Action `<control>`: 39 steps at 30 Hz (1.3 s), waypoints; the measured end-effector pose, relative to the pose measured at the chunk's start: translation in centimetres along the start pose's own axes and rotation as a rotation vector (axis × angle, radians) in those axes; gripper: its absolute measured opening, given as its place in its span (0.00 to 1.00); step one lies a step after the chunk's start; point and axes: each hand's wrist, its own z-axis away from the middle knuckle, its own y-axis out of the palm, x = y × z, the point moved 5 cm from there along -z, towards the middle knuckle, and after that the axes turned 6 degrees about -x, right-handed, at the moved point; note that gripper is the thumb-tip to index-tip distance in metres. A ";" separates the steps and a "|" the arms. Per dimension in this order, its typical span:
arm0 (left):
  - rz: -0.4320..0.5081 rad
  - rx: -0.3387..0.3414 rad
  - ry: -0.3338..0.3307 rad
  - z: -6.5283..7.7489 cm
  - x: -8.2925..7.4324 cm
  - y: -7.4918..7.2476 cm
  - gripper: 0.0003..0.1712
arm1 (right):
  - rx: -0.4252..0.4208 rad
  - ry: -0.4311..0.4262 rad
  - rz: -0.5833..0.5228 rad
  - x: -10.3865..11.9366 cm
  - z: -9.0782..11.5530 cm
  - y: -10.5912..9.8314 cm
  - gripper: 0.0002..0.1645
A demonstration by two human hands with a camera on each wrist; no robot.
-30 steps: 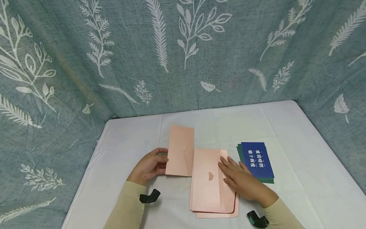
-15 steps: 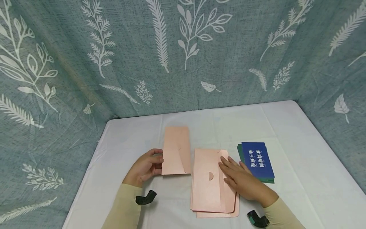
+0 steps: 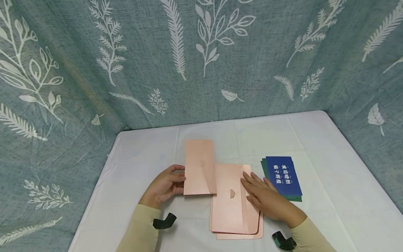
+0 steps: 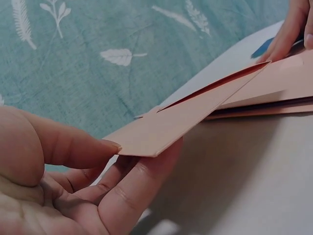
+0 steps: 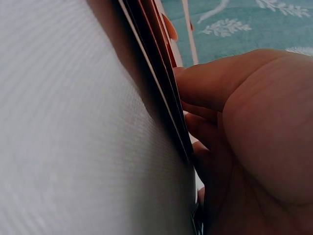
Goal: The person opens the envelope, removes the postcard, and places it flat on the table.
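My left hand (image 3: 165,184) pinches a pink envelope (image 3: 198,168) by its left edge, thumb on top and fingers beneath, as the left wrist view shows. That envelope is held above the white cloth, its flap side up and its right edge overlapping a stack of pink envelopes (image 3: 228,213). In the left wrist view a slit gapes along the held envelope (image 4: 166,122). My right hand (image 3: 267,197) rests with straight fingers on the right side of the stack. The top envelope there has a half-round tab on it. Seen from the right wrist, the stack (image 5: 156,63) shows several layered edges.
To the right of the stack lie blue cards with white characters (image 3: 283,178), over green ones (image 3: 264,168). A white cloth (image 3: 138,150) covers the table. Behind and beside it hangs a teal curtain (image 3: 195,101) with white leaf prints.
My left hand carried the pinched envelope left, away from the stack, then back right so that it overlaps the stack's edge again. The right hand stays in place.
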 end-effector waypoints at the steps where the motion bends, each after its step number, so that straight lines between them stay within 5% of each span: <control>1: 0.000 0.003 0.000 0.0 0.0 0.1 0.24 | 0.000 0.001 0.000 0.0 0.0 0.0 0.35; 39: -0.032 0.142 -0.076 1.8 3.6 5.5 0.22 | 0.004 -0.003 -0.028 -0.3 0.1 0.1 0.35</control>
